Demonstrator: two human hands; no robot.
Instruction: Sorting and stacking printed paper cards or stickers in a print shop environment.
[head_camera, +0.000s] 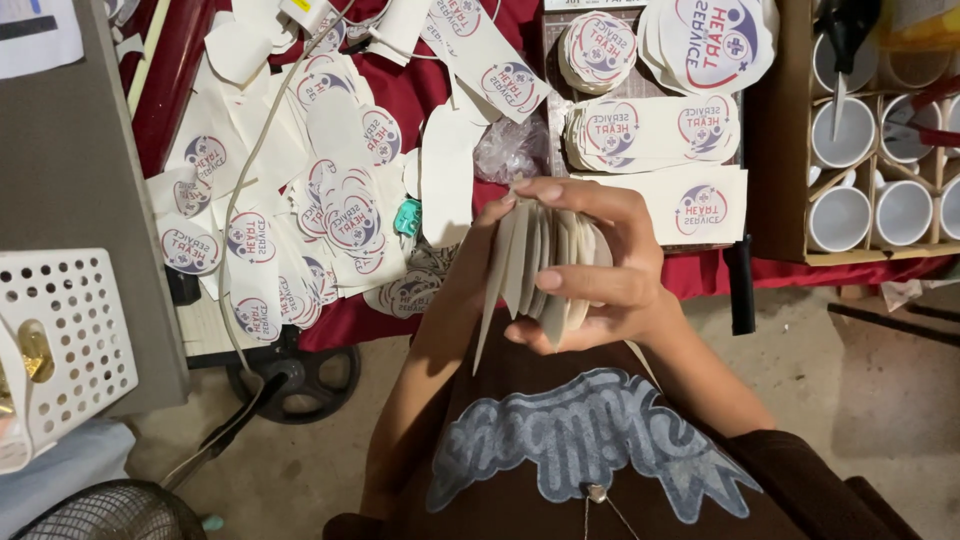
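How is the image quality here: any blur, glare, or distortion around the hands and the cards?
Head view: the right hand and the fanned stack of cards are sharp; lighting is even, with no harsh glare; the white mugs look bright but readable; straight edges bow toward the corners, a wide-lens effect; the floor is dimmer.

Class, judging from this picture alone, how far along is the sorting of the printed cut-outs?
Done: neat stacks sit by the box of white mugs. In hand: both hands, right hand and left hand, hold a fanned bundle of cut-outs. Left: loose cut-outs lie scattered on the red cloth.

Red-clothed table (420, 95) strewn with stickers (340, 215)
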